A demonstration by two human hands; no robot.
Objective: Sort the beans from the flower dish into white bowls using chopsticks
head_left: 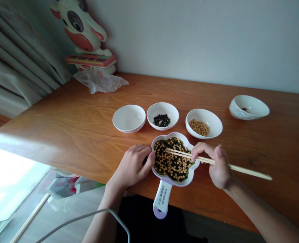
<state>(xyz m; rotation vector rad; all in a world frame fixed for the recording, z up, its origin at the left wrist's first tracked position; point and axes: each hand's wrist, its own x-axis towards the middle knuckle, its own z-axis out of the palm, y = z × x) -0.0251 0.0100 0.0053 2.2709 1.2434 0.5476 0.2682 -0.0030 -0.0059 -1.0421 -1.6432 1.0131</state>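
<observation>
A flower-shaped white and lilac dish with a handle (160, 136) lies at the table's front edge, filled with mixed yellow, black and green beans (173, 162). My left hand (136, 163) is closed at the dish's left side, its thumb and curled fingers against the rim. Held in my right hand (216, 163) is a pair of wooden chopsticks (243, 169). Their tips are close together among the beans, left of the dish's middle; whether a bean is between them I cannot make out. A printed label (162, 195) covers part of the handle.
Behind the dish stand an empty white bowl (129, 118), a bowl of black beans (173, 116) and a bowl of yellow beans (214, 124). Another bowl (243, 113) with something reddish sits farther right. A toy cow keyboard (91, 60) and plastic bag (103, 82) occupy the back left.
</observation>
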